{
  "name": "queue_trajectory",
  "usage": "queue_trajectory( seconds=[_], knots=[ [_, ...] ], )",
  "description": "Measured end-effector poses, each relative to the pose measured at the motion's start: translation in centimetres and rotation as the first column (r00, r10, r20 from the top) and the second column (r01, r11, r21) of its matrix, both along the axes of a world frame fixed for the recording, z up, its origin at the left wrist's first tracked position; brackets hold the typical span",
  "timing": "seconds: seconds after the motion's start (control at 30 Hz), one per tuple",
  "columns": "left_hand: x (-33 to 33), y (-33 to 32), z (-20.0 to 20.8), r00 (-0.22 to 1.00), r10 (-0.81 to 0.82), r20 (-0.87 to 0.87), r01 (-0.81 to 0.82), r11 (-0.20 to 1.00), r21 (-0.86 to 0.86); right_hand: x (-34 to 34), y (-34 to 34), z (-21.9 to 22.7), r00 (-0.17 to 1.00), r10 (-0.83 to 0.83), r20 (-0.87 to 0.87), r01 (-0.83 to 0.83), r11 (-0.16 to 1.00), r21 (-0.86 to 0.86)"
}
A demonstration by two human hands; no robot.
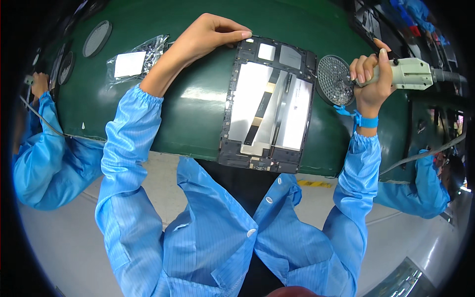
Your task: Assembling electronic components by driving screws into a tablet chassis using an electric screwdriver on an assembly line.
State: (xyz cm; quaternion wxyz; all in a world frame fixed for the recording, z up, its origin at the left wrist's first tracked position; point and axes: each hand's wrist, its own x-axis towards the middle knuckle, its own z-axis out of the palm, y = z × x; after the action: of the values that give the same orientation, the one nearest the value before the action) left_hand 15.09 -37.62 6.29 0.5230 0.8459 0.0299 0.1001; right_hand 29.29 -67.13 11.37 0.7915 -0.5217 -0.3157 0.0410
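An opened tablet [292, 111] lies on the green tabletop before me, its silver battery panels, dark flex strips and black frame exposed. At its far left corner, my left hand [213, 33] pinches the edge between thumb and fingers. My right hand [372, 74] is wrapped round a pale electric screwdriver [414, 75], which lies nearly level with its cord end to the right. The screwdriver's tip is over a round dark dish [327, 81] of small screws, just right of the tablet; whether it touches a screw cannot be made out. A blue strap circles my right wrist.
Left of the tablet lies a clear plastic bag [131, 64] of small dark parts with a white label. Another round dish [97, 38] sits at the far left. Co-workers in blue sleeves [54, 153] work on both sides. Dark devices [368, 22] stand at the far right.
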Motion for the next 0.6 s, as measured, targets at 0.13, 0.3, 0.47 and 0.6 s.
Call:
queue_trajectory(
  seconds=[0.13, 0.3, 0.47, 0.6],
  knots=[
    [-1.2, -1.4, 0.6, 0.997, -0.043, -0.064, 0.035, 0.992, -0.117, -0.5, 1.3, 0.3, 0.999, 0.023, -0.036, -0.026, 0.996, -0.087],
    [-2.7, -1.8, 0.3, 0.995, -0.047, -0.088, 0.034, 0.989, -0.146, -3.9, 8.3, 1.0, 0.971, 0.231, -0.066, -0.235, 0.97, -0.06],
    [-2.7, -1.4, -0.3, 0.99, -0.136, -0.018, 0.13, 0.972, -0.198, -7.5, 13.6, 2.0, 0.932, 0.332, -0.145, -0.335, 0.942, 0.008],
    [-2.1, -0.6, -2.0, 0.985, -0.169, 0.02, 0.169, 0.951, -0.26, -8.1, 14.7, 1.0, 0.936, 0.328, -0.131, -0.335, 0.942, -0.036]
  ],
)
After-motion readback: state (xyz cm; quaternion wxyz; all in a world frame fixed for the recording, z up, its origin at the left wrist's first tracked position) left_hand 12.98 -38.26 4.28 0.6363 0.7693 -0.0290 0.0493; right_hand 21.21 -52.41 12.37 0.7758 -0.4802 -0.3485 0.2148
